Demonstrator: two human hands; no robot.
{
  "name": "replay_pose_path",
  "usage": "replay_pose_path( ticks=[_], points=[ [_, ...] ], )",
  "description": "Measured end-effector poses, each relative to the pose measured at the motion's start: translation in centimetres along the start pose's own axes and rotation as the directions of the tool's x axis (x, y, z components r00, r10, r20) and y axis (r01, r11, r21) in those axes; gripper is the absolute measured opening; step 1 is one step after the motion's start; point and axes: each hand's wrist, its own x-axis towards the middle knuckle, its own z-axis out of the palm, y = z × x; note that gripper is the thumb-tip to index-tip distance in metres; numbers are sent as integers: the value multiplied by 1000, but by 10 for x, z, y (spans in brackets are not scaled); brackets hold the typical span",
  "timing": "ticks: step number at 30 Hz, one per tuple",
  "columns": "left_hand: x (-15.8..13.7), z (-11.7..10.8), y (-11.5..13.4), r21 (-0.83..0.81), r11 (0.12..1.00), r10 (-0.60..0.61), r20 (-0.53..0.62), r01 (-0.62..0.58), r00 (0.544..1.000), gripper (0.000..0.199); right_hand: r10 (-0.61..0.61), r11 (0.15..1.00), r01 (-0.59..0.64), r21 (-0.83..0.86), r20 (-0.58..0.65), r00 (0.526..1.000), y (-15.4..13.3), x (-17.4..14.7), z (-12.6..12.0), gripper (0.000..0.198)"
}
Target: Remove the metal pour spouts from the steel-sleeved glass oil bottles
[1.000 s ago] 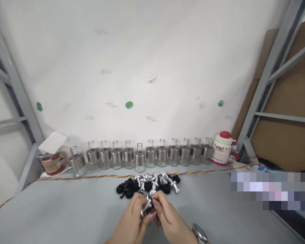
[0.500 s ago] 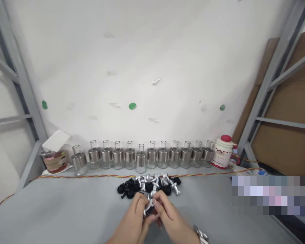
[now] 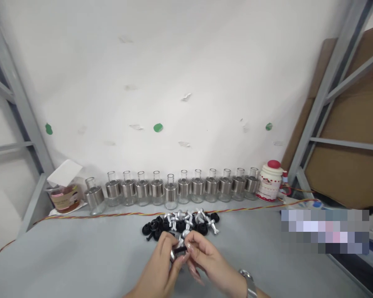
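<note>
Low in the middle of the head view, my left hand (image 3: 158, 265) is closed round a silver-and-black pourer spout (image 3: 179, 250). Opposite it, my right hand (image 3: 207, 258) pinches the other end of its black part between thumb and forefinger, while the other fingers curl beneath. Fingers cover much of the piece. Just beyond my hands lies a loose pile of silver spout parts (image 3: 200, 216) and black stopper parts (image 3: 153, 224) on the grey table (image 3: 81, 252).
Several glass bottles with metal sleeves (image 3: 170, 192) stand in a row along the wall. A twisted red-yellow wire (image 3: 124, 214) runs before them. A labelled tub (image 3: 65, 198) is at the left end, a white jar with a red lid (image 3: 269, 182) at the right. Metal posts flank the table.
The held piece has turned, so its black part now lies across between my hands. My right hand has shifted slightly, with its lower fingers spread further down. The camera view has moved a little.
</note>
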Motion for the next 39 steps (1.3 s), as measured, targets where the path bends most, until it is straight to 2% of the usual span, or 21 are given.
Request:
replay_pose_path(
  ticks=[5, 10, 13, 18, 22, 28, 35, 39],
  points=[
    [2, -5, 6, -3, 1000, -20, 76, 20, 997, 11, 0, 1000, 0, 26, 5, 1000, 4, 1, -1, 28],
    [1, -3, 6, -3, 1000, -23, 65, 23, 998, 11, 27, 998, -28, 53, 11, 1000, 8, 0, 1, 30],
    [-1, -1, 6, -12, 1000, -26, 52, 26, 998, 10, 31, 999, -32, -16, -30, 999, 7, -3, 5, 32],
    [-1, -1, 6, -2, 999, -51, 55, 51, 997, 12, -11, 968, -33, -247, -175, 985, -2, -8, 14, 31],
    [1, -2, 6, 17, 997, -76, 71, 75, 995, 12, 0, 961, -54, -272, -196, 981, -3, -8, 14, 32],
    [1, -3, 6, 10, 999, -46, 105, 45, 993, 11, -16, 959, -36, -283, -181, 983, -2, -7, 12, 31],
    [-2, 0, 5, 5, 1000, -24, 74, 24, 997, 11, -26, 957, -35, -289, -205, 978, -2, -8, 14, 31],
    [-2, 6, 4, -12, 1000, -7, -15, 7, 1000, 9, 13, 958, -78, -275, -229, 973, 0, -7, 14, 34]
  ],
)
